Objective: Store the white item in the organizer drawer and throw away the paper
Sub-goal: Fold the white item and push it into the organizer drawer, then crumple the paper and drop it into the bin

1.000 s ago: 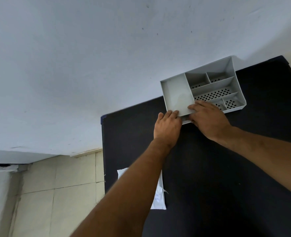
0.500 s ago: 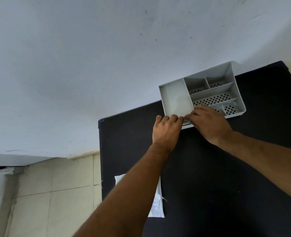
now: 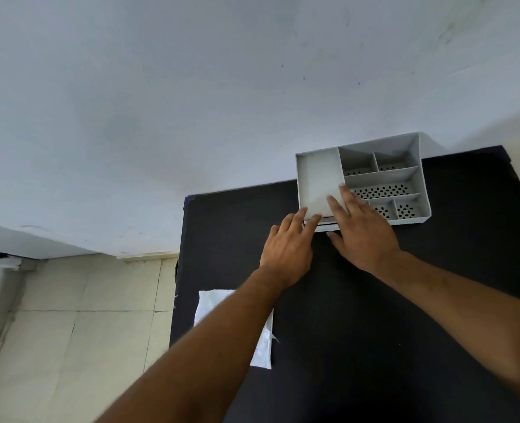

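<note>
A grey organizer [image 3: 318, 175] with several compartments stands on the black table [image 3: 359, 315] against the wall. At its lower front left a thin pale drawer front [image 3: 323, 222] shows as a sliver. My left hand [image 3: 289, 251] lies flat, its fingertips touching that front corner. My right hand [image 3: 362, 230] reaches over the organizer's front wall, fingers spread on top and thumb against the front face. White paper [image 3: 261, 343] lies at the table's left edge, partly hidden by my left forearm. No separate white item is in sight.
The pale wall rises directly behind the organizer. The table's left edge [image 3: 178, 270] drops to a tiled floor [image 3: 84, 331]. Bare black tabletop stretches right of the paper and in front of the organizer.
My right fingers have slid further over the organizer's front wall onto its top. My left hand stays at the front corner. The view has tilted slightly.
</note>
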`<state>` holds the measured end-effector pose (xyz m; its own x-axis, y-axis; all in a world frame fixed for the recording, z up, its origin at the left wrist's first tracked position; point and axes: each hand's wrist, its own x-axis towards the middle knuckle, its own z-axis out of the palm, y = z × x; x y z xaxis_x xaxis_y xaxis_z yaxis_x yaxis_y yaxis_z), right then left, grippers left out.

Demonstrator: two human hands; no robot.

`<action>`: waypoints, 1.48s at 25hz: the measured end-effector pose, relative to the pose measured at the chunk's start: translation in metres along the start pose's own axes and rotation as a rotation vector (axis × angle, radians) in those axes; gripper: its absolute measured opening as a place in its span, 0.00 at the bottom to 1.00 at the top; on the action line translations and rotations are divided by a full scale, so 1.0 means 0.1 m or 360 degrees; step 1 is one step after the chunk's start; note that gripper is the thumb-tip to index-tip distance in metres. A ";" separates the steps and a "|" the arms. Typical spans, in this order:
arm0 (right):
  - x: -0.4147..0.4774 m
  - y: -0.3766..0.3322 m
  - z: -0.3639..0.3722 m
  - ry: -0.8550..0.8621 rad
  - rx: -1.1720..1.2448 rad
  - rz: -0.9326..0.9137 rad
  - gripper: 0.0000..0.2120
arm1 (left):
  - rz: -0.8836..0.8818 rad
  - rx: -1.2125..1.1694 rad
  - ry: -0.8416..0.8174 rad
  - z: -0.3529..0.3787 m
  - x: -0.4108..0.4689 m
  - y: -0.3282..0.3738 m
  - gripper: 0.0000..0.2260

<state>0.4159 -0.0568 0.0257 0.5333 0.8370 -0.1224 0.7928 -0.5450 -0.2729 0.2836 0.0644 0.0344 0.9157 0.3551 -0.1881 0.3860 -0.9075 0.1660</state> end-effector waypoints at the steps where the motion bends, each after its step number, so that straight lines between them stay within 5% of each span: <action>1: -0.05 -0.07 -0.03 0.0014 0.0013 -0.0013 0.37 | -0.0026 -0.0028 0.0000 -0.02 -0.09 -0.02 0.29; 10: -0.42 -1.06 0.13 -0.0242 0.0045 -0.0486 0.35 | -0.0639 -0.0315 0.0083 0.01 -1.03 -0.45 0.28; 16: -0.49 -1.81 0.51 -0.0641 -0.0067 -0.0601 0.38 | -0.1163 -0.0466 -0.0251 0.37 -1.79 -1.06 0.36; 21: -0.59 -2.26 1.02 -0.0781 -0.0290 -0.0615 0.45 | -0.0947 -0.0628 -0.0689 0.67 -2.23 -1.39 0.43; 25: -0.56 -2.44 1.37 -0.0969 -0.0369 -0.0419 0.55 | -0.0711 -0.0845 -0.0759 0.79 -2.47 -1.50 0.41; 29: -0.55 -2.57 1.50 -0.1088 -0.0358 -0.0317 0.42 | -0.0661 -0.0977 -0.0796 0.98 -2.63 -1.49 0.28; 32: -0.65 -2.68 1.53 -0.1076 0.0024 -0.0119 0.19 | -0.0573 -0.1144 -0.0689 1.00 -2.72 -1.63 0.15; 34: -0.72 -2.81 1.51 -0.0969 0.0713 0.0306 0.08 | -0.0786 -0.1435 -0.0431 0.89 -2.71 -1.75 0.06; 37: -0.77 -3.15 1.36 -0.0839 0.1843 0.1038 0.10 | -0.0934 -0.1629 -0.0247 0.63 -2.74 -1.98 0.04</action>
<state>0.0850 0.0566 -0.0085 0.3287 0.5161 -0.7909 -0.3676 -0.7015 -0.6106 -0.0504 0.1329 -0.0077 0.5732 0.5614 -0.5969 0.7162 0.0107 0.6978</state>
